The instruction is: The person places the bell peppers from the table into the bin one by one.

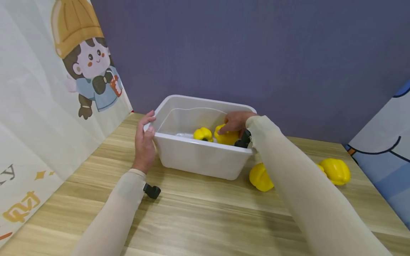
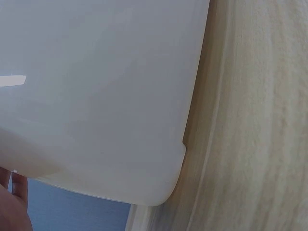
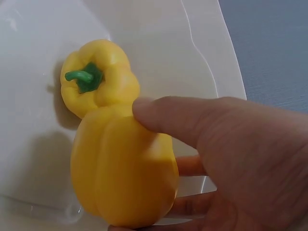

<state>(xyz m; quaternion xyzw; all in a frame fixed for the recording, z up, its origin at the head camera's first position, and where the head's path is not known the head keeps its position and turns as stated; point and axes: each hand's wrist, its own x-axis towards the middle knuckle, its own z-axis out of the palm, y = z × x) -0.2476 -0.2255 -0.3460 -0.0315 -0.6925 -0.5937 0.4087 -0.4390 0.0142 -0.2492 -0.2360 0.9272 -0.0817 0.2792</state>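
1. At the far left, the person's left grip [image 1: 145, 144] is closed over the bin's end rim, thumb on top. Should it pull or lean hard, I'd expect the bin to tip or slide.
2. The white plastic bin [image 1: 196, 154] stands upright on the wooden worktop [image 1: 192, 217], near the dark wall behind.
3. Inside, a yellow bell pepper [image 1: 202, 134] lies with its green stem [image 3: 89, 77] showing. A knock from its neighbour could roll it.
4. Just right of it, also inside, is the held pepper [image 3: 122, 168]. I can't tell whether its weight is on the bin floor; if not, an early release would drop it.
5. The right grip [image 1: 237, 121] has that pepper between thumb and fingers. The skin looks glossy, so a loose pinch might slip.
6. Outside, one pepper [image 1: 261, 177] sits partly behind the right sleeve [image 1: 294, 170]; a careless sweep could nudge it.
7. Farthest right, another pepper [image 1: 335, 171] lies beside one mostly hidden by the sleeve.
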